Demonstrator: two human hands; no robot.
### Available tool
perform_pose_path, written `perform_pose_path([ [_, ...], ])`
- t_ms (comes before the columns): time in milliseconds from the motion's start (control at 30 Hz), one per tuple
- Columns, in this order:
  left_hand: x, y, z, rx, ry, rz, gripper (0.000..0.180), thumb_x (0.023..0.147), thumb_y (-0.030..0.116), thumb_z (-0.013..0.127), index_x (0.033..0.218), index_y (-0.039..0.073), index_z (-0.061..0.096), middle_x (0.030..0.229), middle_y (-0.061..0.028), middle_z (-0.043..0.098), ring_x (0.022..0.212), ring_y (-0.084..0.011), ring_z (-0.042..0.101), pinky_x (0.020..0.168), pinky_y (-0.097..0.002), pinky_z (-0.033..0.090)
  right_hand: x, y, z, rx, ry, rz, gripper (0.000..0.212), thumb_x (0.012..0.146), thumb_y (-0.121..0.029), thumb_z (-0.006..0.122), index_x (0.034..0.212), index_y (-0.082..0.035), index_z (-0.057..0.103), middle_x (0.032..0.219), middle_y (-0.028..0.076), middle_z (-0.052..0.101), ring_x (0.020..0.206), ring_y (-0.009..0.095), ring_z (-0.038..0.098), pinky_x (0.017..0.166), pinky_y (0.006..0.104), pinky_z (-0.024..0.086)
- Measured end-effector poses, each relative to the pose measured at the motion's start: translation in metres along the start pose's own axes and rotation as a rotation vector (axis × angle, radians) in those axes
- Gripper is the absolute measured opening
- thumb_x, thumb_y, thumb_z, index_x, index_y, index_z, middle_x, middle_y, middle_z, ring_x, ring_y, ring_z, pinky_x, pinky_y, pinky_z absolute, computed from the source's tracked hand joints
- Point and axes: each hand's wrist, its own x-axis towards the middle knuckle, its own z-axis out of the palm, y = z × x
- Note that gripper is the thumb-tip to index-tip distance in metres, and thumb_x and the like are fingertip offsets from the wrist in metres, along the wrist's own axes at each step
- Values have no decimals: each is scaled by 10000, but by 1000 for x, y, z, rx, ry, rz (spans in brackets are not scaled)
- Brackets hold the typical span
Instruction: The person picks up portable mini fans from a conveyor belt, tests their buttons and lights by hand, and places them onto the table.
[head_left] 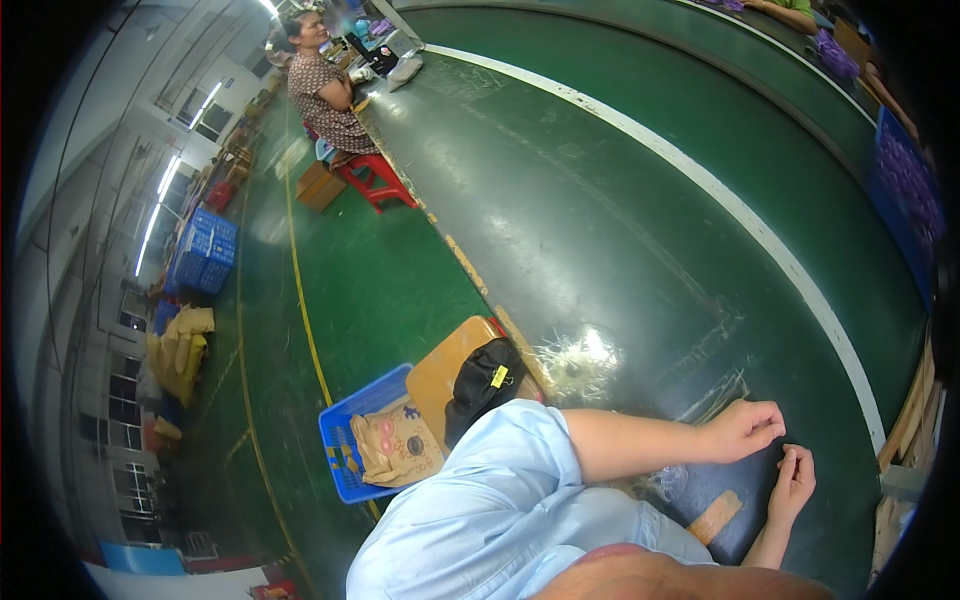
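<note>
My left hand [745,431] is held above the near end of the grey worktable [560,240], its fingers curled in. Close by, slightly nearer and to the right, is my right hand [793,482], also with bent fingers. The fingertips of both hands almost meet. Whatever may be pinched between them is too small to make out. Under the hands lies a dark blue-grey patch [740,482], and on it a tan strip [715,516]. Some clear, shiny strands or film [580,360] lie on the tabletop beyond my left forearm.
Left of the table stand a wooden stool [440,365] with a black cloth item [483,385], and a blue crate [345,470] holding a brown paper bag [395,445]. A co-worker [325,95] sits at the table's far end. A white-lined green surface [700,180] runs along the right.
</note>
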Motion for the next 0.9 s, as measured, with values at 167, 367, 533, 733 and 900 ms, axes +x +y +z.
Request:
perform_pose_path([
  [167, 1, -3, 1, 5, -25, -20, 115, 876, 124, 539, 860, 11, 546, 610, -29, 545, 528, -58, 441, 487, -239, 374, 1, -4, 0, -20, 1, 9, 139, 893, -78, 490, 843, 12, 584, 725, 30, 512, 603, 73, 447, 543, 203, 356],
  [367, 3, -3, 2, -9, -12, 1, 121, 876, 131, 539, 862, 12, 550, 619, -29, 554, 532, -60, 449, 490, -239, 378, 3, -4, -1, -4, 5, -7, 143, 896, -85, 495, 842, 13, 584, 722, 26, 509, 598, 72, 442, 540, 203, 354],
  [533, -2, 0, -1, 36, -43, -49, 123, 875, 134, 540, 868, 12, 554, 631, -36, 565, 540, -64, 466, 499, -242, 392, 0, -3, 0, 2, -3, -1, 141, 896, -86, 497, 844, 12, 583, 720, 24, 507, 601, 72, 440, 544, 203, 354],
  [733, -5, 2, 0, 29, -19, 23, 115, 875, 131, 538, 882, 20, 567, 635, -43, 559, 559, -66, 488, 509, -243, 405, -6, -3, 0, 6, 10, 1, 121, 889, -67, 502, 844, 8, 586, 733, 30, 524, 611, 75, 456, 560, 201, 371],
  [900, -4, -7, -14, 87, -8, -93, 143, 908, 148, 519, 954, 39, 599, 830, -37, 631, 751, -106, 576, 679, -259, 475, 15, -22, 15, -47, 7, 142, 100, 855, -77, 554, 857, -17, 634, 756, 60, 594, 633, 121, 533, 581, 239, 430],
])
